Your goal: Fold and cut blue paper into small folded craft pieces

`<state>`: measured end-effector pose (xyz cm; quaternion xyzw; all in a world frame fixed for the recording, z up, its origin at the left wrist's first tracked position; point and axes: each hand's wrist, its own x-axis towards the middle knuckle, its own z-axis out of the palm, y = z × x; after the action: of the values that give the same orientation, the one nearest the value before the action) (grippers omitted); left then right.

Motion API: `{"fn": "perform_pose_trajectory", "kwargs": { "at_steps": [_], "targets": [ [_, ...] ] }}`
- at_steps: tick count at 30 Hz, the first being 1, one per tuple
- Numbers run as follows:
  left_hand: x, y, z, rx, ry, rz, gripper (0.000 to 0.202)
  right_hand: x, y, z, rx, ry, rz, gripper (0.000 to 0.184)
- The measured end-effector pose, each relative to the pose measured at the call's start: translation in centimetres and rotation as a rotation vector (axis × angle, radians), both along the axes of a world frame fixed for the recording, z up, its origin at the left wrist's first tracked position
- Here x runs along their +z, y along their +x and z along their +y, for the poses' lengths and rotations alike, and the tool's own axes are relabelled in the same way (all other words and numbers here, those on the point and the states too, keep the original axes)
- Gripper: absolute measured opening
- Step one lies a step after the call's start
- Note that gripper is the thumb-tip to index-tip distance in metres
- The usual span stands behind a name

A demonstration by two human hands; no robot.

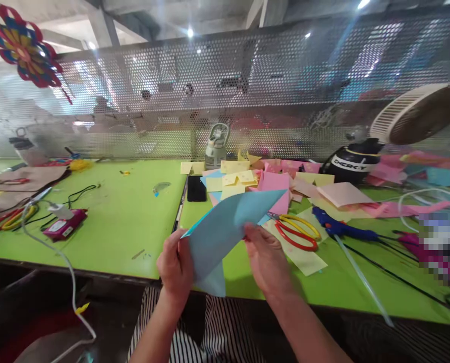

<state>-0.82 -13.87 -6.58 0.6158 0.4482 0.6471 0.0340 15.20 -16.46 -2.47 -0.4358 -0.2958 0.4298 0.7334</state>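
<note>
A folded sheet of light blue paper [225, 227] is held up over the front edge of the green table. My left hand [176, 264] grips its left end, thumb pressed against the fingers. On the right side, my right hand [265, 257] pinches the paper's lower edge between thumb and fingers. Just beyond that hand lie scissors with red and yellow handles [296, 232], on top of pale yellow paper [306, 254]. Part of a blue flap hangs below the sheet.
Cut yellow and pink papers [276, 186] spread behind the sheet, near a black phone [197, 188] and a bottle [216, 146]. A blue glue gun [342, 227] with a cord lies right. A fan [410, 116] stands at the back right. A magenta power box [65, 224] sits left.
</note>
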Motion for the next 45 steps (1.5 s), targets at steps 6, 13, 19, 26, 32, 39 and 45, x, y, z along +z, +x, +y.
{"fn": "perform_pose_trajectory", "kwargs": {
  "at_steps": [6,13,19,26,32,39,45],
  "targets": [
    [-1.5,-1.0,-0.2,0.006,-0.043,-0.008,0.012,1.5,3.5,0.5,-0.132,0.108,0.087,0.025],
    [-2.0,-0.9,-0.6,-0.134,-0.098,-0.048,0.01,1.3,1.9,-0.8,-0.019,0.087,0.05,0.048],
    [0.8,-2.0,-1.2,-0.57,-0.48,-0.362,0.034,0.8,1.8,-1.5,0.02,-0.004,-0.012,0.033],
    [2.9,-3.0,-2.5,-0.659,-0.475,-0.289,0.009,0.5,2.4,-2.6,0.062,-0.017,-0.06,0.029],
    [3.5,-2.7,-3.4,-0.661,-0.491,-0.268,0.006,0.8,1.5,-3.1,0.036,-0.008,-0.037,0.031],
    [1.8,-3.8,-2.5,-0.529,-0.593,-0.391,0.016,1.9,4.7,-2.4,-0.169,0.136,0.016,0.026],
    [1.6,-3.3,-1.9,-0.513,-0.614,-0.413,0.025,1.9,3.2,-3.0,0.116,0.037,-0.083,0.065]
  ]
}}
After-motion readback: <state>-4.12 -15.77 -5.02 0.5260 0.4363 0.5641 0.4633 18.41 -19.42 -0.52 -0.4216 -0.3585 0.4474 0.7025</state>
